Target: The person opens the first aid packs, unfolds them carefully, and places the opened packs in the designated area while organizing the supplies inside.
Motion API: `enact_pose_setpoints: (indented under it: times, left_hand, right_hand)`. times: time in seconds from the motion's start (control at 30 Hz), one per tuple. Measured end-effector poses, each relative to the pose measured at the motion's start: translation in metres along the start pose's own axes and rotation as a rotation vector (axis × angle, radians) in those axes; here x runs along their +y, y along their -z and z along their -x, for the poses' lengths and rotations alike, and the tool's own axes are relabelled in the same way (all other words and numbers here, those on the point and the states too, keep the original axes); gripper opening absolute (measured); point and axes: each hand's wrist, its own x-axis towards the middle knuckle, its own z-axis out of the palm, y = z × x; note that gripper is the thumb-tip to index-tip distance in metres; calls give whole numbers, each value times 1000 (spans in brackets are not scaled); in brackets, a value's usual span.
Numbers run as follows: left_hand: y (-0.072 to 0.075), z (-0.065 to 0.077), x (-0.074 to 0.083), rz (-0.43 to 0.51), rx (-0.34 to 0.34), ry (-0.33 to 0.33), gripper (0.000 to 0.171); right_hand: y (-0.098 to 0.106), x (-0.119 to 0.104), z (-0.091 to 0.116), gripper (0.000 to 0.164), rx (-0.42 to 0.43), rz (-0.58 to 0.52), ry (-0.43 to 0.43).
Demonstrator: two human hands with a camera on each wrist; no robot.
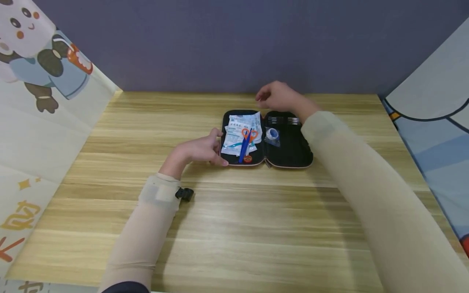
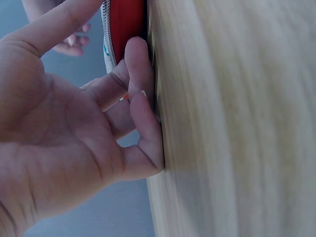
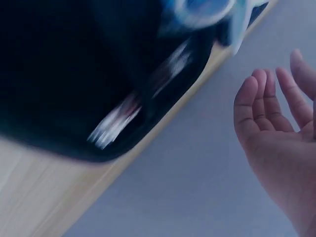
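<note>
A black zip case (image 1: 293, 148) lies open on the wooden surface (image 1: 256, 228). The left hand (image 1: 201, 149) holds its left edge with bent fingers (image 2: 139, 66); the right hand (image 1: 278, 97), fingers loosely curved and holding nothing, hovers by the far edge. Print on white packets (image 1: 233, 137) inside is too small to read.

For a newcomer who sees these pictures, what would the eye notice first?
Probably the open case, black inside, toward the far side of the wooden table. Next come the vivid colours in its left half: orange-handled scissors and a blue tool over white packets. Then perhaps the left hand at the case's left edge and the right hand, apparently holding nothing, raised near the far edge.
</note>
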Motion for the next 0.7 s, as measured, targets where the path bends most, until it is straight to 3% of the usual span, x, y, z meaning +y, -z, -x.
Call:
enact_pose_setpoints:
  times: [0.2,0.4,0.7]
  left_hand:
    - [0,2,1,15,-5,-12,103]
    - [-1,0,-1,9,-7,-25,101]
    - [0,3,-4,16,-23,-28,101]
  right_hand:
    - [-27,-23,-15,43,-78,42,14]
    - [-43,-19,-20,42,-98,121,53]
    - [-54,-21,-20,44,-116,121,14]
